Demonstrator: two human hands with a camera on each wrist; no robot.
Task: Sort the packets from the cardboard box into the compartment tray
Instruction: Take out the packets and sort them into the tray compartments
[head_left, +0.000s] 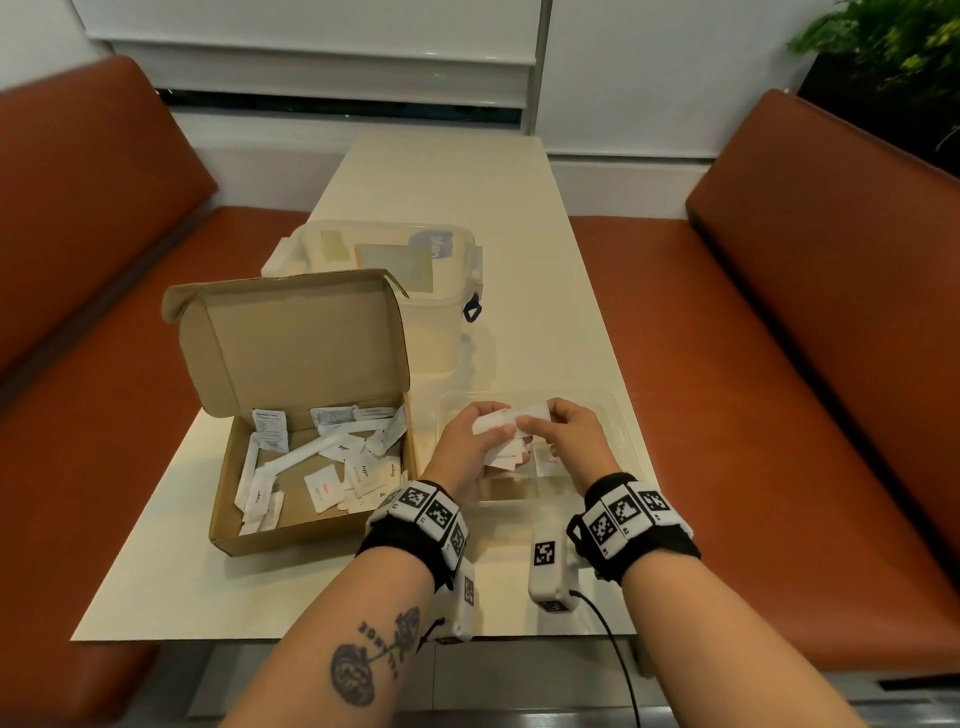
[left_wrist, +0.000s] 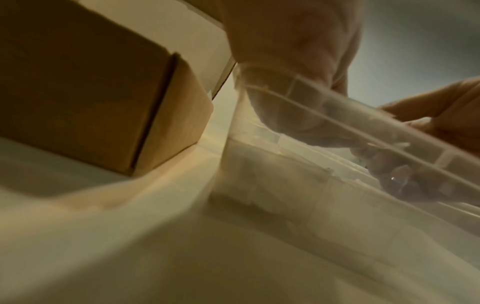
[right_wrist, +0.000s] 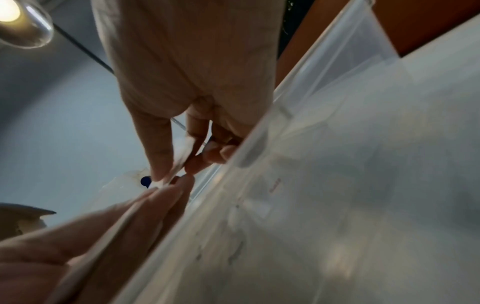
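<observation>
Head view, left to right. An orange bench seat (head_left: 78, 291) runs along the left side of the cream surface (head_left: 291, 582). On the surface's left half stands the cardboard box (head_left: 291, 538), lid raised upright at the back; loose white packets (head_left: 322, 467) lie scattered across its floor, some printed in red, some in black. Behind the box sits a lidded clear storage container (head_left: 452, 291) with a blue latch.

Just right of the box is the clear compartment tray (head_left: 623, 431). Both hands are over it. The left hand (head_left: 467, 447) is curled around a small stack of packets (head_left: 498, 457), thumb on top. The right hand (head_left: 566, 436) pinches one white packet (head_left: 527, 413) between thumb and forefinger, at the top of that stack; the fingertips of both hands nearly meet there. Which tray compartment lies beneath cannot be told. One red-printed packet (head_left: 550, 460) shows inside the tray below the right hand.

Both wrists carry black bands with marker blocks. A second orange bench seat (head_left: 779, 364) lies to the right, and a plant (head_left: 893, 47) stands in the upper right corner.
</observation>
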